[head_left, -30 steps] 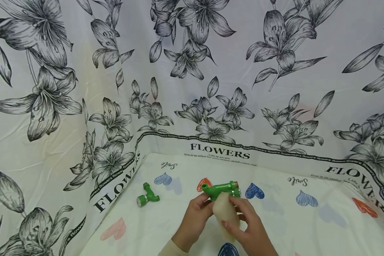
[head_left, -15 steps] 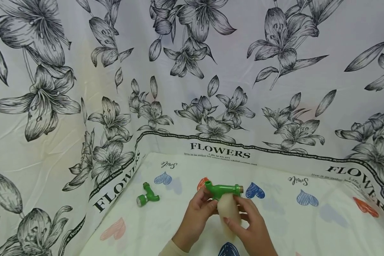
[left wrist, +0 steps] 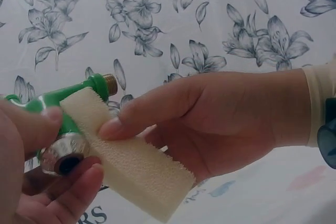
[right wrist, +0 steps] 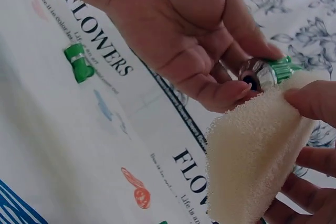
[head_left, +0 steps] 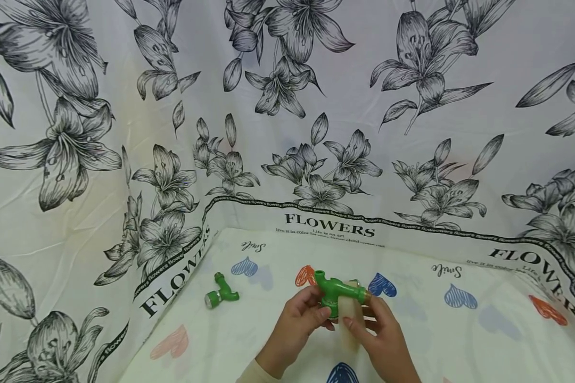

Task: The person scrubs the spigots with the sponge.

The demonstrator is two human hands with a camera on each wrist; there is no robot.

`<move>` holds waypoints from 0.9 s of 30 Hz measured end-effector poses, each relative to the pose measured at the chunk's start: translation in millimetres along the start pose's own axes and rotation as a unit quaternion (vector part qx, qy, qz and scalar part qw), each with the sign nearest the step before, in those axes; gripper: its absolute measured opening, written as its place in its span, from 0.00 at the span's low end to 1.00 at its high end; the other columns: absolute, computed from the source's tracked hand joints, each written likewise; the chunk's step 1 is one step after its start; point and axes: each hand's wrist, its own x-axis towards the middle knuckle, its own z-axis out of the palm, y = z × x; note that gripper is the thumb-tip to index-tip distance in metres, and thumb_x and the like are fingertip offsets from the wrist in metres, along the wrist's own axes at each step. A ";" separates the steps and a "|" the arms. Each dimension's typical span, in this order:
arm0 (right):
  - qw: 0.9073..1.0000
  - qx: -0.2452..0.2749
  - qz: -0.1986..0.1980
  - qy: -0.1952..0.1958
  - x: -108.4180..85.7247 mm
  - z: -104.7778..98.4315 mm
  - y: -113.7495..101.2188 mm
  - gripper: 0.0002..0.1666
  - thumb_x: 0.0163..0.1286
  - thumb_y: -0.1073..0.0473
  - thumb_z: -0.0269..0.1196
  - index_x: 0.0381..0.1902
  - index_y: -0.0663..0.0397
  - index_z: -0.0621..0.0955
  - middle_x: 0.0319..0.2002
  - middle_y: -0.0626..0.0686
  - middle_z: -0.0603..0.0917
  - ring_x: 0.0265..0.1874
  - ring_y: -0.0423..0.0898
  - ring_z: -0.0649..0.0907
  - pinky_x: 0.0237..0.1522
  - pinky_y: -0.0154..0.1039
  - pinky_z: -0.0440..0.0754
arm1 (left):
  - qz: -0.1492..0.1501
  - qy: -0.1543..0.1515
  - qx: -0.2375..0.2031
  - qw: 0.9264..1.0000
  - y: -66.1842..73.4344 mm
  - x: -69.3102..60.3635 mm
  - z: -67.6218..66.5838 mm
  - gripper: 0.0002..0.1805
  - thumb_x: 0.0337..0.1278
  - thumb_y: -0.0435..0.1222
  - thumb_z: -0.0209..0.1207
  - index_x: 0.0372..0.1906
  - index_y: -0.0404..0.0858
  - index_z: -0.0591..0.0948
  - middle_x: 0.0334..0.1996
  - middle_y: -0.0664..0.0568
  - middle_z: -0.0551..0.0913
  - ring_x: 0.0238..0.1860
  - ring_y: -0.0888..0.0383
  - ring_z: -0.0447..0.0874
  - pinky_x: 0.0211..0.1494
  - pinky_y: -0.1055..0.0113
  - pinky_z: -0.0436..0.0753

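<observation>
Before me, a green tap (head_left: 336, 289) with a brass threaded end is held up over the cloth. My left hand (head_left: 301, 318) grips it near the spout and silver collar, thumb in front. The right hand (head_left: 382, 329) pinches a cream sponge block (head_left: 348, 325) against the tap's body. In the left wrist view, the sponge (left wrist: 139, 174) slants across the tap (left wrist: 65, 97), and the brass end sticks out beyond it. The right wrist view shows the sponge (right wrist: 257, 150) large, with the silver collar (right wrist: 260, 74) beside the left fingers. Part of the tap is hidden behind the sponge.
A second green tap (head_left: 222, 291) with a silver collar lies on the heart-printed cloth (head_left: 211, 340) to the left. Behind rises a white curtain (head_left: 345, 175) with flower prints. A small green bit (right wrist: 164, 222) shows at the right wrist view's lower edge.
The tap has turned in the left hand, its threaded end now tilting down to the right. The sponge and right hand have shifted slightly right along the tap.
</observation>
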 end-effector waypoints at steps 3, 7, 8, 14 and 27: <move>1.000 0.008 -0.002 -0.002 -1.8 2.4 -1.4 0.32 0.73 0.55 0.76 0.72 0.44 0.81 0.61 0.50 0.81 0.54 0.48 0.85 0.52 0.40 0.87 | 0.002 0.013 0.000 1.000 -1.4 0.8 1.2 0.20 0.78 0.29 0.64 0.67 0.27 0.78 0.56 0.41 0.84 0.49 0.53 0.89 0.52 0.55 0.91; 1.000 0.012 -0.025 -0.008 -6.2 5.5 -6.0 0.30 0.72 0.57 0.77 0.69 0.42 0.82 0.58 0.47 0.81 0.53 0.49 0.84 0.50 0.41 0.88 | 0.006 0.044 0.012 0.999 -0.7 1.0 2.5 0.18 0.76 0.30 0.65 0.64 0.27 0.80 0.57 0.41 0.83 0.49 0.53 0.89 0.53 0.56 0.91; 0.999 0.011 -0.034 -0.011 -7.4 6.1 -7.3 0.30 0.71 0.58 0.77 0.69 0.42 0.82 0.58 0.47 0.81 0.53 0.49 0.84 0.50 0.41 0.88 | 0.005 0.054 0.014 0.998 -0.4 1.0 2.6 0.18 0.76 0.30 0.65 0.64 0.27 0.81 0.56 0.41 0.84 0.48 0.54 0.89 0.53 0.56 0.91; 0.999 0.003 -0.052 -0.006 -12.0 8.2 -15.1 0.31 0.68 0.58 0.80 0.67 0.42 0.83 0.59 0.44 0.81 0.52 0.48 0.83 0.50 0.41 0.88 | -0.003 0.084 0.021 0.996 2.0 -0.4 4.5 0.22 0.76 0.29 0.65 0.69 0.25 0.80 0.55 0.41 0.85 0.47 0.54 0.88 0.54 0.61 0.89; 0.999 -0.011 -0.035 0.015 -9.8 12.1 -9.4 0.37 0.66 0.59 0.81 0.71 0.43 0.81 0.61 0.46 0.82 0.52 0.47 0.84 0.51 0.39 0.88 | -0.002 0.072 0.016 0.997 5.0 -2.0 6.6 0.22 0.71 0.28 0.69 0.65 0.28 0.81 0.59 0.42 0.82 0.50 0.53 0.86 0.53 0.62 0.89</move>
